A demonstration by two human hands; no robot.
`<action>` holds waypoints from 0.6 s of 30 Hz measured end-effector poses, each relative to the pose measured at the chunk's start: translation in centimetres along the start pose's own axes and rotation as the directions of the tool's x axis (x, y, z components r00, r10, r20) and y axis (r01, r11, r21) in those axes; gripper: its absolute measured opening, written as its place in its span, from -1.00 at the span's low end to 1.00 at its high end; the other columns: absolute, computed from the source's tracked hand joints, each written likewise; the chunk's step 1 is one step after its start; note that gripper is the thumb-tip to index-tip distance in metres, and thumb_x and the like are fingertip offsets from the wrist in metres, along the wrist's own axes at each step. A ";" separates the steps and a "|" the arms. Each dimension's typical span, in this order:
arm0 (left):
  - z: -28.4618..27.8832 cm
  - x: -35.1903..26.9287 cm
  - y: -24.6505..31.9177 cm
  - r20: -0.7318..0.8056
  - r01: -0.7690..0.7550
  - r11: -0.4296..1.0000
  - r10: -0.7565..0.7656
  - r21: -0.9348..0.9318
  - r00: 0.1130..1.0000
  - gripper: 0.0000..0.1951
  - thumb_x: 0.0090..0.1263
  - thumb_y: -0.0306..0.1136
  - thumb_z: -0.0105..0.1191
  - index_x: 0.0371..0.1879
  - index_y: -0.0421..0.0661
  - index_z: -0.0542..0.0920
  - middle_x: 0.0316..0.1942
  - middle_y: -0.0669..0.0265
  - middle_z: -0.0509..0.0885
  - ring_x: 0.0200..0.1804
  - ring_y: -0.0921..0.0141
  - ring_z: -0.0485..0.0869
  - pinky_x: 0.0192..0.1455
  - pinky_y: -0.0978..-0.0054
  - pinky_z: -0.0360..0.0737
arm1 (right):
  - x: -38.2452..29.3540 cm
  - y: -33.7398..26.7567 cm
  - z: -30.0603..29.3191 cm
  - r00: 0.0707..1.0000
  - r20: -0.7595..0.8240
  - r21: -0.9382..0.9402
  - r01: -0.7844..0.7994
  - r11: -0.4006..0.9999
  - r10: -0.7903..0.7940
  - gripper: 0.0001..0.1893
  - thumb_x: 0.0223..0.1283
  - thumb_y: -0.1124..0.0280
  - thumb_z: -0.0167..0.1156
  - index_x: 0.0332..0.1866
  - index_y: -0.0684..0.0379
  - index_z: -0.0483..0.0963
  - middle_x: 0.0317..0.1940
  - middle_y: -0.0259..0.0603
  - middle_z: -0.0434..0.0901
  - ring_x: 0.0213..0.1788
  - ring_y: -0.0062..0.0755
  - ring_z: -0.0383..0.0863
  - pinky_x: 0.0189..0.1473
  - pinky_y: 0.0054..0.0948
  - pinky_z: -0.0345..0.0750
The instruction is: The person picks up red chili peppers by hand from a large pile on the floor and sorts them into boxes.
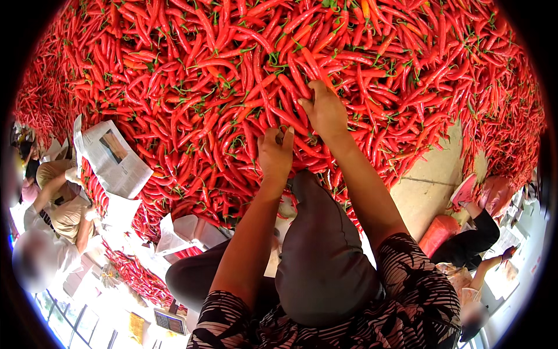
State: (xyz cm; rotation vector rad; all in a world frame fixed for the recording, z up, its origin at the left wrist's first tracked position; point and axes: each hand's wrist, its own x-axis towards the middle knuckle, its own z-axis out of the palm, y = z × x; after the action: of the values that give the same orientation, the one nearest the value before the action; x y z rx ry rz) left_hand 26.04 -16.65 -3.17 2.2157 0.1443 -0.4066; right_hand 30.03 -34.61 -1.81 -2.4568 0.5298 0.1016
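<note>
A broad heap of red chili peppers (187, 109) with green stems spreads out in front of me. My left hand (275, 152) is low over its near edge, thumb and forefinger bent close together by the peppers. Farther out and to the right, my right hand (327, 111) reaches down into the heap. Its forefinger and thumb touch or nearly touch the peppers, and an orange-red chili pepper (311, 61) runs down beside the forefinger. The other fingers are hidden, so whether either hand grips a pepper does not show.
My raised knee (322, 235) comes up between my forearms. A newspaper sheet (115, 157) lies on the heap's left side. Concrete floor (429, 179) shows at right. People sit on both sides, one with a pink shoe (463, 190). A digital scale (170, 322) stands lower left.
</note>
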 end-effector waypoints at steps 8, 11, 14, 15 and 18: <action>2.0 0.1 1.0 -0.182 0.051 0.996 -0.038 0.067 0.983 -0.42 0.28 -0.09 0.60 0.01 -0.16 0.53 -0.18 0.14 0.66 -0.08 0.02 0.57 -0.06 0.04 0.64 | -4.3 1.3 -1.7 0.943 -0.311 0.216 0.193 0.957 -0.120 -0.76 0.54 0.36 0.32 0.12 0.29 0.58 -0.07 0.11 0.68 -0.05 0.19 0.72 0.00 -0.01 0.65; 1.3 0.3 -2.1 -0.146 -0.171 0.982 0.182 0.081 0.972 -0.49 0.42 -0.06 0.52 0.03 -0.15 0.54 -0.11 0.22 0.67 -0.07 0.15 0.61 -0.04 0.16 0.67 | -7.2 -0.5 -2.5 0.923 -0.338 0.237 0.272 0.933 -0.183 -0.77 0.58 0.37 0.30 0.11 0.30 0.58 -0.10 0.12 0.66 -0.08 0.15 0.72 -0.04 -0.05 0.64; 0.7 -0.8 -1.2 0.256 0.332 0.575 -0.213 -0.747 0.943 -0.60 0.62 -0.08 0.33 0.11 -0.14 0.56 -0.08 0.31 0.66 -0.04 0.34 0.63 -0.03 0.31 0.66 | -9.1 0.5 -1.3 0.923 -0.238 0.217 0.353 0.910 -0.301 -0.75 0.51 0.34 0.36 0.11 0.23 0.60 -0.12 0.04 0.65 -0.12 0.12 0.71 -0.07 -0.05 0.64; 0.2 -1.1 -0.4 0.278 0.371 0.528 -0.250 -0.764 0.928 -0.63 0.67 -0.10 0.26 0.14 -0.14 0.56 -0.10 0.34 0.66 -0.04 0.39 0.64 -0.03 0.35 0.65 | -9.6 0.6 -0.9 0.921 -0.171 0.198 0.380 0.903 -0.350 -0.75 0.49 0.33 0.37 0.12 0.21 0.60 -0.12 0.02 0.65 -0.13 0.12 0.70 -0.07 -0.04 0.64; -0.8 -1.6 0.9 0.255 0.382 0.507 -0.304 -0.772 0.918 -0.68 0.76 -0.14 0.13 0.25 -0.11 0.59 -0.12 0.36 0.71 -0.10 0.45 0.71 -0.04 0.44 0.66 | -9.8 -0.3 -1.0 0.874 -0.019 0.135 0.483 0.865 -0.485 -0.71 0.39 0.30 0.40 0.12 0.13 0.63 0.01 -0.11 0.65 0.07 0.03 0.69 0.09 -0.04 0.59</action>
State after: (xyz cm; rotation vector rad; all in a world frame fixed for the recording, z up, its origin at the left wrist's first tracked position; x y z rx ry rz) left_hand 24.91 -16.54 -1.53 1.2171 0.6157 -0.5205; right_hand 21.12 -31.63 1.07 -2.3742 -0.1006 -0.1192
